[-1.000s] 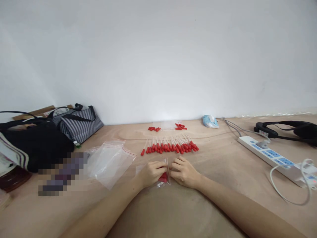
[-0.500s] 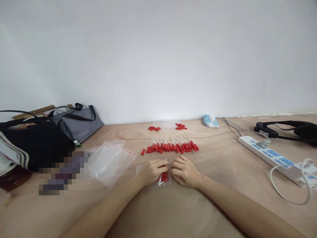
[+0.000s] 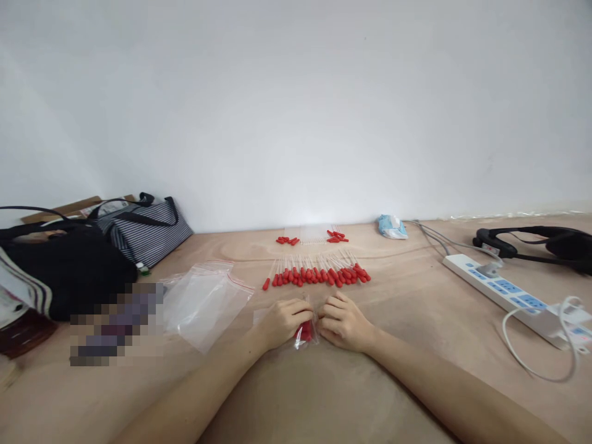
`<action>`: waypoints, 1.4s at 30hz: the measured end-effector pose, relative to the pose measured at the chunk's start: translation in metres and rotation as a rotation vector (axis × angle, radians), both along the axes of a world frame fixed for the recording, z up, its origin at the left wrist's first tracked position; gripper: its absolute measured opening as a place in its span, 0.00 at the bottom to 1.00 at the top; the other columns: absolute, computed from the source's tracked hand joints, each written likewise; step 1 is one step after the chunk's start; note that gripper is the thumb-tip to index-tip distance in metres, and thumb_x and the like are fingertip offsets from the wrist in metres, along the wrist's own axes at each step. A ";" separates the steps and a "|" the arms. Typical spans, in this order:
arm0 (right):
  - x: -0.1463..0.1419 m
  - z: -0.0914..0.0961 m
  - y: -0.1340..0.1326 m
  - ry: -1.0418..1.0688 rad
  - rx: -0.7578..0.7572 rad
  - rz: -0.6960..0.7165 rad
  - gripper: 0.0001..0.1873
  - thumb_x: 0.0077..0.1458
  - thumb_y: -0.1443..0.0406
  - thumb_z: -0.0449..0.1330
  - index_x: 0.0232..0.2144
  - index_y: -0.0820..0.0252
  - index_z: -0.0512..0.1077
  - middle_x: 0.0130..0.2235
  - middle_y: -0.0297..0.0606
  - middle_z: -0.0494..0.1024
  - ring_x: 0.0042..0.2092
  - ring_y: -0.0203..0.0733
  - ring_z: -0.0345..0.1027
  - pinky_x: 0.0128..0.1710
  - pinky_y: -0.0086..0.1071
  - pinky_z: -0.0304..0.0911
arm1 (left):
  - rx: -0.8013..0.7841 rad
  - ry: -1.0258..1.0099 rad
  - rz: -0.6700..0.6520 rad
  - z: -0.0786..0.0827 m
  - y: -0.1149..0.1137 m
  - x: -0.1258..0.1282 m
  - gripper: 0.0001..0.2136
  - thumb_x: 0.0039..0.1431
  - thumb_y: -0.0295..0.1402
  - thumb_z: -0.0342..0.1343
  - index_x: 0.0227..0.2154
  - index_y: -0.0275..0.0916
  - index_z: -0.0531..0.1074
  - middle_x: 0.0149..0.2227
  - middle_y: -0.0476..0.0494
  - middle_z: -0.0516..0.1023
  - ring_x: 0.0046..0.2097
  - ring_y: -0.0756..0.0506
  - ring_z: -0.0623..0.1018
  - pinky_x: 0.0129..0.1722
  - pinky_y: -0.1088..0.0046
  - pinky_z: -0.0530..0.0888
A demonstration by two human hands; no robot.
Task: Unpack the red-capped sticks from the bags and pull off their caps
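Observation:
Between my hands lies a small clear zip bag (image 3: 306, 337) with red-bulbed droppers in it. My left hand (image 3: 285, 320) is closed over the bag, its fingers covering most of the bulbs. At the bag's right edge, the curled fingers of my right hand (image 3: 343, 322) pinch the plastic; the fingertips are partly hidden. Just beyond is a row of loose droppers (image 3: 319, 275), clear stems pointing away and red bulbs toward me. Farther back, near the wall, more droppers (image 3: 288, 240) lie in or on clear bags.
A stack of clear zip bags (image 3: 203, 305) lies to the left, beside a blurred-out patch. Behind it stand a black bag (image 3: 78, 271) and a striped bag (image 3: 150, 231). On the right are a power strip (image 3: 504, 293) with cords, a black headset (image 3: 531, 237) and a blue-and-white packet (image 3: 392, 226).
Both hands stay on the bag in almost the same place. My right fingers have shifted very slightly along its edge; the droppers have not moved.

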State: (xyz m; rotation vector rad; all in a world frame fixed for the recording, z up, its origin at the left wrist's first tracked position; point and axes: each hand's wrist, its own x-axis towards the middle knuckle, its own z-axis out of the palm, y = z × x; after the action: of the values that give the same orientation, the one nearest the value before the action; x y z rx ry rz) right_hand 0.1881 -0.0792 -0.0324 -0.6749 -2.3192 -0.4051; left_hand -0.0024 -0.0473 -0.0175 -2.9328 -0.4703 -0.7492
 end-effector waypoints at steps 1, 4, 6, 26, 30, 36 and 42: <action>0.000 0.000 0.000 -0.003 -0.010 -0.003 0.11 0.53 0.67 0.51 0.20 0.58 0.65 0.26 0.34 0.69 0.30 0.35 0.56 0.30 0.32 0.48 | -0.006 0.000 0.003 0.000 0.000 0.000 0.15 0.61 0.27 0.38 0.29 0.36 0.70 0.32 0.44 0.74 0.33 0.51 0.73 0.34 0.76 0.69; 0.001 -0.002 0.002 -0.036 -0.042 0.014 0.10 0.53 0.67 0.52 0.21 0.58 0.66 0.28 0.35 0.70 0.31 0.36 0.57 0.30 0.32 0.48 | -0.004 -0.003 0.001 -0.001 0.000 0.000 0.15 0.61 0.27 0.38 0.29 0.36 0.70 0.32 0.45 0.74 0.33 0.51 0.72 0.33 0.75 0.69; 0.000 -0.003 0.003 -0.052 -0.057 0.024 0.09 0.53 0.67 0.51 0.23 0.58 0.66 0.28 0.35 0.70 0.31 0.36 0.57 0.30 0.32 0.49 | -0.002 -0.013 -0.005 -0.001 0.000 0.000 0.15 0.62 0.27 0.38 0.29 0.36 0.70 0.32 0.44 0.74 0.33 0.51 0.73 0.33 0.75 0.69; -0.001 -0.003 0.014 -0.238 0.082 0.091 0.18 0.58 0.72 0.42 0.21 0.60 0.64 0.25 0.33 0.68 0.30 0.35 0.54 0.35 0.33 0.48 | -0.037 0.094 -0.033 0.003 0.005 -0.005 0.13 0.60 0.24 0.38 0.28 0.34 0.68 0.30 0.44 0.73 0.34 0.49 0.72 0.35 0.74 0.70; 0.006 0.002 0.015 -0.275 -0.058 0.051 0.13 0.56 0.71 0.45 0.23 0.60 0.65 0.27 0.35 0.70 0.33 0.36 0.56 0.35 0.33 0.48 | -0.030 0.049 -0.023 0.009 0.011 -0.014 0.15 0.58 0.20 0.36 0.34 0.35 0.69 0.37 0.43 0.74 0.40 0.49 0.73 0.40 0.74 0.70; 0.016 0.006 0.008 -0.142 -0.354 -0.102 0.09 0.55 0.66 0.49 0.27 0.61 0.67 0.27 0.37 0.70 0.33 0.38 0.58 0.35 0.33 0.50 | -0.136 0.005 0.168 0.019 -0.001 -0.022 0.13 0.59 0.26 0.41 0.44 0.41 0.66 0.46 0.45 0.72 0.47 0.47 0.70 0.48 0.68 0.68; 0.016 0.007 0.010 0.243 -0.823 -0.057 0.11 0.54 0.65 0.50 0.34 0.58 0.71 0.31 0.36 0.75 0.35 0.38 0.64 0.40 0.35 0.55 | -0.473 0.043 0.451 0.012 -0.034 -0.026 0.23 0.56 0.39 0.46 0.54 0.38 0.54 0.55 0.39 0.62 0.56 0.41 0.62 0.53 0.60 0.63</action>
State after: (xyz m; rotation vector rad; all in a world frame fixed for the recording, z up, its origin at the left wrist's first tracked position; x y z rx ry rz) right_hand 0.2043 -0.0692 -0.0253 -1.0960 -2.1826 0.6216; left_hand -0.0285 -0.0811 -0.0051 -3.0352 -1.4153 -0.5716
